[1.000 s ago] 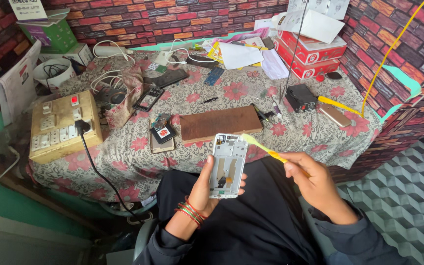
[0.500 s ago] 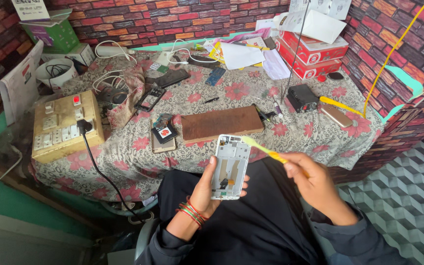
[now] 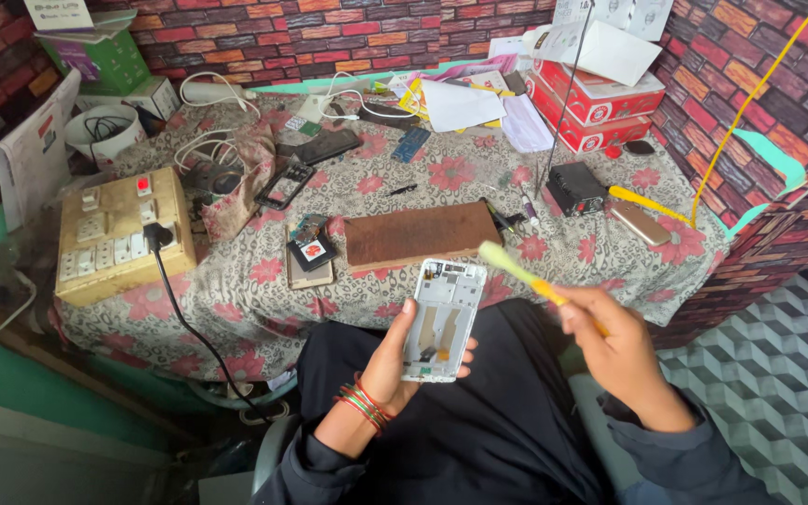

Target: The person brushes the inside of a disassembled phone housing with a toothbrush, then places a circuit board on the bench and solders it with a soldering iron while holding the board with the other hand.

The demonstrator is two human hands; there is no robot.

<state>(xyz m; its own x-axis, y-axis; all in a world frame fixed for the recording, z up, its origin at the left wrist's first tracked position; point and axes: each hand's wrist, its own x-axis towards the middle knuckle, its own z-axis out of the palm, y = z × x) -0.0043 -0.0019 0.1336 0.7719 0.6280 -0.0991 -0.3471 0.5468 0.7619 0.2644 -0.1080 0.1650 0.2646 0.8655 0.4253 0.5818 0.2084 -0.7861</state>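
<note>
Holding an opened white phone frame upright over the lap, the left hand is wrapping its grip around the frame's lower half, thumb along the left edge and fingertips showing at the right edge. The frame's inner side is facing up, with small parts showing at its top and bottom. The right hand is closing its grip on the orange handle of a yellow brush, whose pale bristled head is hovering just beside the frame's upper right corner; whether it is touching cannot be told, as the brush is blurred.

Red and green bangles are sitting on the left wrist. Just beyond the frame, a brown wooden block is lying on the flowered tabletop. Left of the block, a small dark component is resting on a tan phone-shaped piece. Farther left, a wooden switchboard is carrying a black plug whose cable is trailing down over the tabletop's edge. To the right, a small black box is standing near a gold phone, and red cardboard boxes are stacked by the brick-patterned wall.
</note>
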